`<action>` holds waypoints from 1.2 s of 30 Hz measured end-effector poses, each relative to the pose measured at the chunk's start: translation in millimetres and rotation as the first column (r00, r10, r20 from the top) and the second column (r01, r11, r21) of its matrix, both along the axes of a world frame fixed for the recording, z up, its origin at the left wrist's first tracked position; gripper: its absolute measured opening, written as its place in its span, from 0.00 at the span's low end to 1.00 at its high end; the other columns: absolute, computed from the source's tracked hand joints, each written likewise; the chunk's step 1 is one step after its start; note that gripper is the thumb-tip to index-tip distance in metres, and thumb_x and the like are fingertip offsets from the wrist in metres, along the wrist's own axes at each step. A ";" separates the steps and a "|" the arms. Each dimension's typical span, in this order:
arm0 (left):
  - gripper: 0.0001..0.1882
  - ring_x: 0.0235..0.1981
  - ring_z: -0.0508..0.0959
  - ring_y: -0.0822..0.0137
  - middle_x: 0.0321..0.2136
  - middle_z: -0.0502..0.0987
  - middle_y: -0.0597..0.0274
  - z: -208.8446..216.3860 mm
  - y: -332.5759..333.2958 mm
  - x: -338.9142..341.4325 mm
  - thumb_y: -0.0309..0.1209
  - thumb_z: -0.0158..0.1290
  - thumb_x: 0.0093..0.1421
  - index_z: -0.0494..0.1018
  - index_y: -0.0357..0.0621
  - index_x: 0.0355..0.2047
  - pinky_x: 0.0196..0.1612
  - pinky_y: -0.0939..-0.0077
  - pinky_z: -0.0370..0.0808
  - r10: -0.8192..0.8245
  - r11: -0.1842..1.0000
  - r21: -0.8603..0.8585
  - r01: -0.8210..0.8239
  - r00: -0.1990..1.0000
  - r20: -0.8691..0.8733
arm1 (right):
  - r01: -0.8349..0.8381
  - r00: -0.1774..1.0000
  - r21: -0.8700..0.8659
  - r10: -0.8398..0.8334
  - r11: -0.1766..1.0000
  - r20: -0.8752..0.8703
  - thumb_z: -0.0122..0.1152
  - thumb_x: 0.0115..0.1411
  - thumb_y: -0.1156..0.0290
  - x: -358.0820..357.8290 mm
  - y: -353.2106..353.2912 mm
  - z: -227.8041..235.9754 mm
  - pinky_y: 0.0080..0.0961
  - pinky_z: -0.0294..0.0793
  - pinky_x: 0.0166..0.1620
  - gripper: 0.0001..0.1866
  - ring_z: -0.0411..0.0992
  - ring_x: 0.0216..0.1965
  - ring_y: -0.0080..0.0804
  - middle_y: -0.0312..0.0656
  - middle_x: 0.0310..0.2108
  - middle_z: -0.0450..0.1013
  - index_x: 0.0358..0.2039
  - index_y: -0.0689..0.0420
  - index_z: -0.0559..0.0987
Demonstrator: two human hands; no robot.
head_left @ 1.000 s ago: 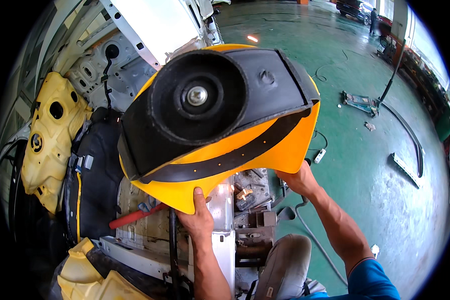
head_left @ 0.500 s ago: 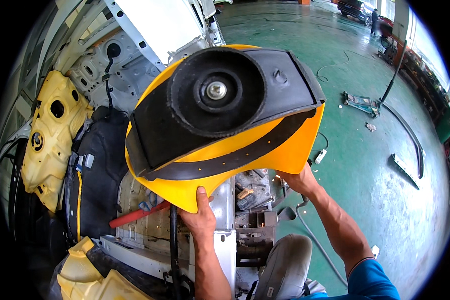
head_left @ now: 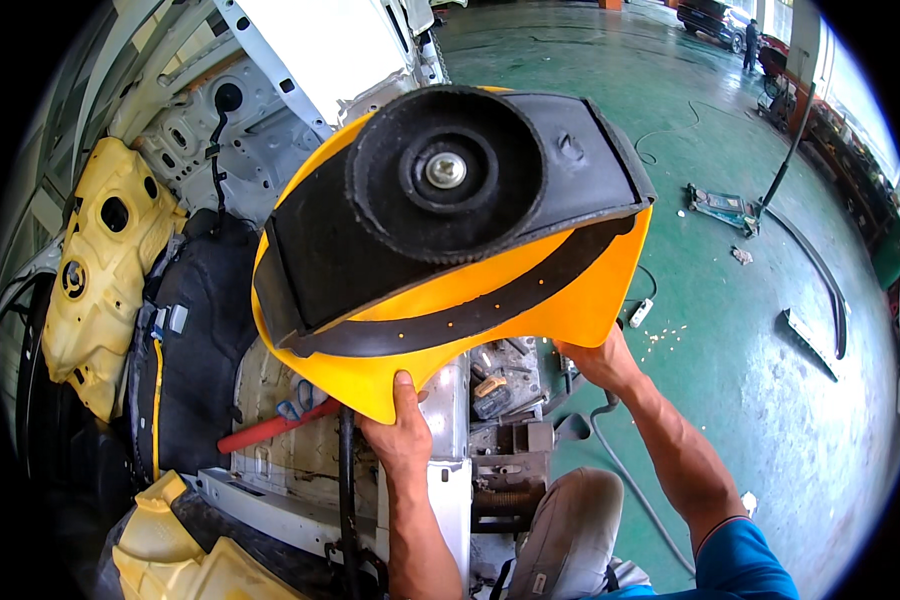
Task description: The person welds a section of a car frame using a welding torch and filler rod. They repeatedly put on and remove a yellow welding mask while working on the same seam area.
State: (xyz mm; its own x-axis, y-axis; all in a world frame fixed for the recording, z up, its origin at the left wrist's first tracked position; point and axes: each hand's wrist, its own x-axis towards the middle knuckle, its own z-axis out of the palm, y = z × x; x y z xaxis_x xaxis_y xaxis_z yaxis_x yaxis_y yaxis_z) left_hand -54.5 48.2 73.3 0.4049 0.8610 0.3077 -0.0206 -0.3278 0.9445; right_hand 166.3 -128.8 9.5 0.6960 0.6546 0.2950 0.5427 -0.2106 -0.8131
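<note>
Evidently the left hand (head_left: 398, 438) pinches the yellow shield (head_left: 410, 305); what the right hand (head_left: 601, 361) grips, I cannot tell; trouser tag (head_left: 540, 583) illegible.

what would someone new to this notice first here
The big yellow shield in the middle, with the left hand gripping its lower edge, would likely catch the eye first. Then come bright sparks against the green floor, just right of the right hand, and a yellow moulded piece at far left.

A bright blue short sleeve (head_left: 748, 562) is ending in a dark cuff (head_left: 718, 535) thinly edged with orange, while greyish-beige trousers (head_left: 578, 525) are showing soft folds and a small pale tag (head_left: 540, 582).
</note>
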 end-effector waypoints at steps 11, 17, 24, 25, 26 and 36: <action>0.22 0.43 0.85 0.58 0.47 0.81 0.47 3.4 -6.8 2.9 0.33 0.55 0.70 0.71 0.29 0.57 0.39 0.70 0.87 0.038 0.999 -0.012 -0.039 0.999 -0.008 | -0.032 0.999 0.027 0.032 0.999 0.026 0.65 0.57 0.72 1.7 5.4 -2.0 0.44 0.78 0.45 0.17 0.78 0.42 0.57 0.53 0.41 0.79 0.49 0.55 0.81; 0.24 0.46 0.85 0.59 0.50 0.80 0.48 3.2 -3.8 -0.9 0.34 0.56 0.71 0.68 0.32 0.61 0.42 0.68 0.87 -0.006 0.998 -0.058 0.005 0.999 -0.032 | -0.057 0.997 0.030 0.056 0.998 0.052 0.65 0.57 0.72 0.4 1.9 -1.3 0.43 0.78 0.45 0.17 0.78 0.42 0.57 0.53 0.42 0.80 0.48 0.56 0.81; 0.22 0.46 0.84 0.57 0.51 0.79 0.48 4.5 -3.0 1.2 0.30 0.53 0.71 0.66 0.31 0.61 0.44 0.71 0.87 -0.047 0.998 -0.047 0.047 0.999 0.012 | -0.036 0.999 0.063 0.033 0.997 0.040 0.66 0.57 0.73 -0.1 -1.3 -1.4 0.43 0.77 0.45 0.17 0.77 0.42 0.58 0.53 0.41 0.80 0.48 0.56 0.81; 0.22 0.46 0.84 0.57 0.51 0.78 0.47 0.9 -2.1 1.9 0.30 0.54 0.71 0.66 0.30 0.60 0.43 0.71 0.87 -0.036 0.999 -0.032 0.037 0.999 0.025 | -0.034 0.999 0.054 0.032 0.998 0.030 0.66 0.57 0.73 0.5 -2.8 -2.8 0.43 0.77 0.45 0.17 0.77 0.42 0.58 0.53 0.41 0.80 0.48 0.56 0.81; 0.23 0.46 0.84 0.56 0.51 0.78 0.47 -4.0 0.0 2.4 0.30 0.54 0.71 0.65 0.30 0.60 0.43 0.71 0.87 -0.025 1.000 -0.015 0.025 0.999 0.038 | -0.033 0.999 0.047 0.032 0.998 0.019 0.66 0.57 0.73 0.4 -3.4 -3.3 0.43 0.77 0.45 0.17 0.77 0.42 0.58 0.53 0.41 0.80 0.48 0.56 0.81; 0.23 0.43 0.85 0.57 0.47 0.79 0.45 -6.6 1.6 0.4 0.31 0.55 0.70 0.67 0.27 0.58 0.38 0.70 0.88 -0.007 0.999 -0.034 0.008 1.000 0.030 | -0.070 0.986 0.055 0.061 0.996 0.156 0.66 0.57 0.74 2.7 1.8 -2.1 0.45 0.77 0.43 0.16 0.77 0.40 0.58 0.52 0.39 0.79 0.47 0.55 0.81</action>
State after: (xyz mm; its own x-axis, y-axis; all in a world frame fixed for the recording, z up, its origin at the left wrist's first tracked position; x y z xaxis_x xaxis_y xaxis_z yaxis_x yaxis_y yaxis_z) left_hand -54.1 49.8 66.8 0.4027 0.8682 0.2901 -0.0510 -0.2952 0.9541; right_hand 169.1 -126.9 7.4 0.5953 0.6749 0.4359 0.6737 -0.1237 -0.7286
